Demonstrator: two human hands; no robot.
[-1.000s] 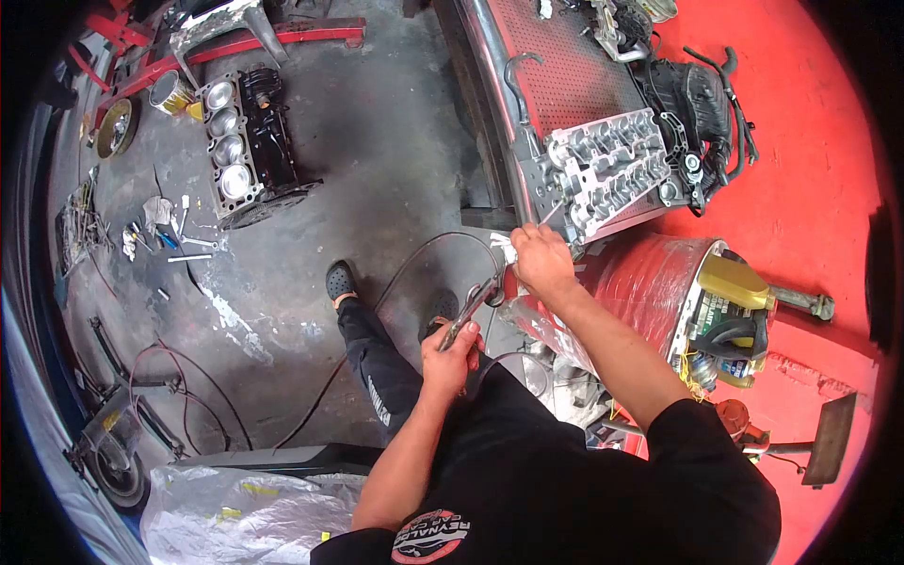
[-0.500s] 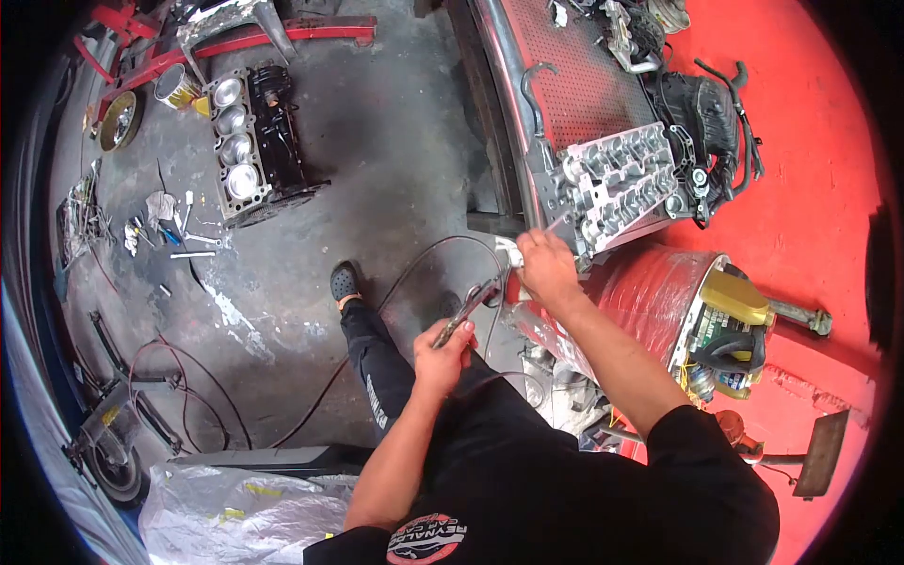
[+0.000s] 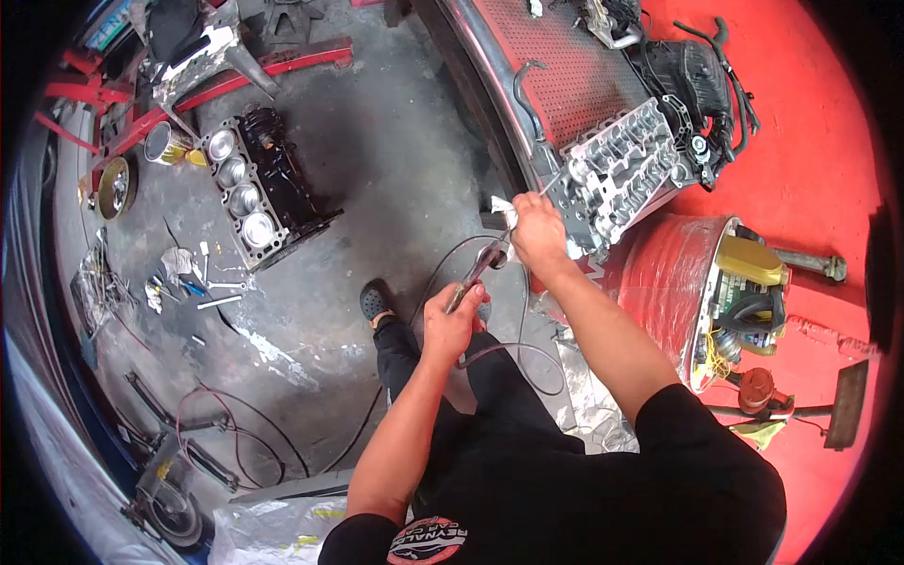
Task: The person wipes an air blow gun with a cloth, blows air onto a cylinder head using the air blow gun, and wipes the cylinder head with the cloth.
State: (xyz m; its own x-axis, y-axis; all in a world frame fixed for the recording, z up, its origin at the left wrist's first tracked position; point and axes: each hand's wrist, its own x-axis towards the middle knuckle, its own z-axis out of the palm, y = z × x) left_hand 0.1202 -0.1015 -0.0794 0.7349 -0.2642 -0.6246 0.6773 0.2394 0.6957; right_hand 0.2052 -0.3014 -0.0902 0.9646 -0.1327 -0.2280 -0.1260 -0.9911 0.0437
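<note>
My left hand (image 3: 447,323) is closed around a long, dark metal tool (image 3: 478,271) that looks like an air gun; its far end lies close to my right hand. A thin hose (image 3: 527,350) loops beside this tool. My right hand (image 3: 540,233) is closed on a crumpled white rag (image 3: 503,207), beside the near edge of a cylinder head (image 3: 626,169). A thin rod seems to stick out past the right fingers towards the head, but I cannot make out what it is. The cylinder head lies on the workbench (image 3: 574,52) with its valve side up.
On the floor at left stands an engine block (image 3: 268,184) with its bores up. Wrenches (image 3: 219,302) and small tools lie near it. A red drum (image 3: 650,292) wrapped in plastic stands at right, with an oil jug (image 3: 751,260) on it. A black manifold (image 3: 702,89) sits behind the head.
The view has shifted, so the floor items appear lower and further right. My left hand has come up nearer my right hand, with the tool still in it. The right hand keeps the rag.
</note>
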